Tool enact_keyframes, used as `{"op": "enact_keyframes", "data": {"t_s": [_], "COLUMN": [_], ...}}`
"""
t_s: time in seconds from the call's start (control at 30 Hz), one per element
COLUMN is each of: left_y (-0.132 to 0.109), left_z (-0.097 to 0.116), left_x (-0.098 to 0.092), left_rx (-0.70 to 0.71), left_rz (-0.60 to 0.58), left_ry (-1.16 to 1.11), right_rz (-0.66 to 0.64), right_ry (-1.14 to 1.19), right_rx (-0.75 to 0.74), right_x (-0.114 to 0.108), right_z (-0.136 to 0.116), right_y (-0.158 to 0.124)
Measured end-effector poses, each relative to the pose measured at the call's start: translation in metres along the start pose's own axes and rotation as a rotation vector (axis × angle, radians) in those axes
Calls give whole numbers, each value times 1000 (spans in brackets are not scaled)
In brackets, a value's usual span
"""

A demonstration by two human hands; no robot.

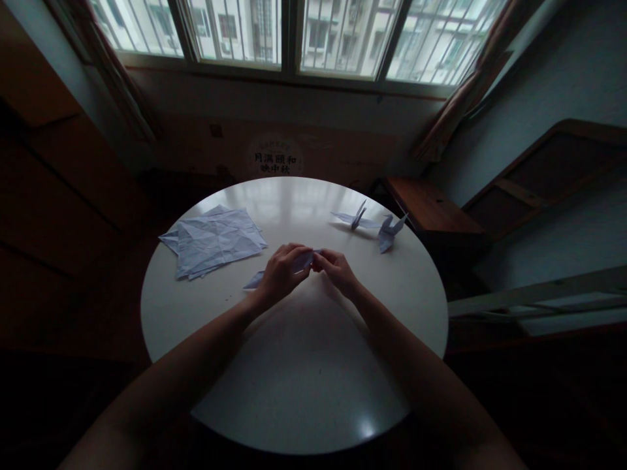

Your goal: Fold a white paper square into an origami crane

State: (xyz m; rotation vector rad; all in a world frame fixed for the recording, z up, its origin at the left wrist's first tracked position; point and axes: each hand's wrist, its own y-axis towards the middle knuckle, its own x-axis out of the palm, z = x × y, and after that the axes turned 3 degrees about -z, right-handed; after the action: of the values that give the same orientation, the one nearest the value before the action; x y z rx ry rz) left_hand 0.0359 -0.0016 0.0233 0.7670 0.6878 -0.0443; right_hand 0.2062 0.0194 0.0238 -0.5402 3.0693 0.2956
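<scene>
Between my two hands is a narrow piece of folded paper (302, 262), pale bluish white, held above the middle of the round table. My left hand (284, 271) wraps over it with the fingers closed, and one pointed end sticks out on the left below the palm. At its right end, my right hand (334, 266) pinches a small part between thumb and fingers. The exact folds there are hidden by the fingertips. Farther back on the right stand two folded paper cranes, one crane (357, 218) with wings spread and another crane (388, 233) beside it.
A stack of creased paper sheets (215, 241) lies at the left of the white round table (313, 391). Beyond the table's right edge is a wooden stool or bench (431, 205). A cardboard panel with printed characters (333, 147) stands under the barred window.
</scene>
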Motion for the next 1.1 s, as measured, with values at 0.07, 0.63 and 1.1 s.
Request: {"op": "enact_keyframes", "data": {"t_s": [0.07, 0.63, 1.1], "left_y": [0, 5, 5], "left_z": [0, 5, 7], "left_x": [0, -2, -5], "left_rx": [-6, -15, -33], "left_rz": [9, 33, -1], "left_ry": [0, -93, -203], "right_rz": [4, 114, 124], "right_ry": [8, 146, 141], "right_rx": [-6, -38, -64], "right_x": [-1, -7, -6], "right_z": [-1, -4, -5], "right_y": [0, 1, 1]}}
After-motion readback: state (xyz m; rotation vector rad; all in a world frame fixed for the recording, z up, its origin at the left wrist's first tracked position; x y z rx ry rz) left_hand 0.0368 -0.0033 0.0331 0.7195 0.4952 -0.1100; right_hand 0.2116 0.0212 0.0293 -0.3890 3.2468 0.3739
